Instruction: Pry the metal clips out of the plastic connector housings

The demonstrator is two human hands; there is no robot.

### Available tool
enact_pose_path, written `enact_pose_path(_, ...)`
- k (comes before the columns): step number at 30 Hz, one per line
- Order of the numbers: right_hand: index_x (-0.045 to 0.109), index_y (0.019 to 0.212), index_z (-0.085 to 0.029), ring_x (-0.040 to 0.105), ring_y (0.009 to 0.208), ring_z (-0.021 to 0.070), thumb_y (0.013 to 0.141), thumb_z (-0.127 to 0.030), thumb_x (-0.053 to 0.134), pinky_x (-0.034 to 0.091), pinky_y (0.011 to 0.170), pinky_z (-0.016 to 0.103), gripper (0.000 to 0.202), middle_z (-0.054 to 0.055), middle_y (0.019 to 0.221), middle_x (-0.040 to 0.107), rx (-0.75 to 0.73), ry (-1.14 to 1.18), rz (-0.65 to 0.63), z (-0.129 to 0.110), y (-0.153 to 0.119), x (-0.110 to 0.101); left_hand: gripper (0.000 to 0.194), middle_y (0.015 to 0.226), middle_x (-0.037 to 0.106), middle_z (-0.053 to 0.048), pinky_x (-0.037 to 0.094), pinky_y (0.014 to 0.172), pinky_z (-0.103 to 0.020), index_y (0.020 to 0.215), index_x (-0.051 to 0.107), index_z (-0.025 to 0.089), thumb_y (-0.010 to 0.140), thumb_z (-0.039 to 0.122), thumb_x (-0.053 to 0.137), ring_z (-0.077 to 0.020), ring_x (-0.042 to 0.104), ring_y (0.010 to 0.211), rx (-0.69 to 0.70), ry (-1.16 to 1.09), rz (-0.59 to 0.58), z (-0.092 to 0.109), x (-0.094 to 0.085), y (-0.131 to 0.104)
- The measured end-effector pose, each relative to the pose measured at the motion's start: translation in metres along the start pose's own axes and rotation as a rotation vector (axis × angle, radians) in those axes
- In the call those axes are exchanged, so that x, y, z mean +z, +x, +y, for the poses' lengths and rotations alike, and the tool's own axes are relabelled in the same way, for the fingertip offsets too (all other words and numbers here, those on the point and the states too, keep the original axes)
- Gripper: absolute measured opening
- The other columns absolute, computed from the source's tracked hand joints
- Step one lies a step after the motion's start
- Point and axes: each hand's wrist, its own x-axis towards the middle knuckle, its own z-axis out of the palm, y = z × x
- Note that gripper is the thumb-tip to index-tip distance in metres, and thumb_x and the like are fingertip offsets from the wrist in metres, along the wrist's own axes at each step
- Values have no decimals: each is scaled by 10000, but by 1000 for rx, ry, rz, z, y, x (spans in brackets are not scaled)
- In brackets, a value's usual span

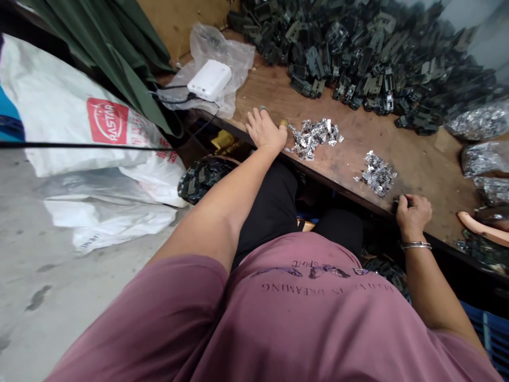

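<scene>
A soft mauve shirt (318, 334) lies nearest the head camera. The left hand (265, 131) rests palm-down at the edge of the wooden bench (353, 130), fingers spread, no grip visible, beside the larger heap (314, 139) of jagged, shiny metal pieces. The right hand (415, 215) curls closed around a small dark piece (410, 203), near the smaller heap (378, 175). Both heaps sit frontward, presumably for reach; angular dark parts (350, 63) stand piled behind.

Stretches the left arm (222, 212) forward, lays the left hand (265, 131) palm-down (fingers spread) on the surface (417, 159) near its edge; curls the right hand (414, 217) at that same edge.
</scene>
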Motion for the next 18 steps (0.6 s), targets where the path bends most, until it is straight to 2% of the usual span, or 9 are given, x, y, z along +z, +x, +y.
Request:
enact_pose_path(6,687,900,-111,560,893,286,817,-362,483,393,849,408,333,168,932,664,-14,3,46,1,-1,2,609,1539,366,-170,152,1217,-508,1342,468,123,795,344,617,-337,230,1468,-15,-21,-36,2,-3,-1)
enact_pose_path(18,706,893,-119,577,856,284,821,-368,483,415,812,396,342,152,907,679,-22,-23,79,0,-3,3,661,1524,394,-169,210,1198,-523,1359,477,117,776,382,643,-351,276,1446,-16,22,-14,2,2,3)
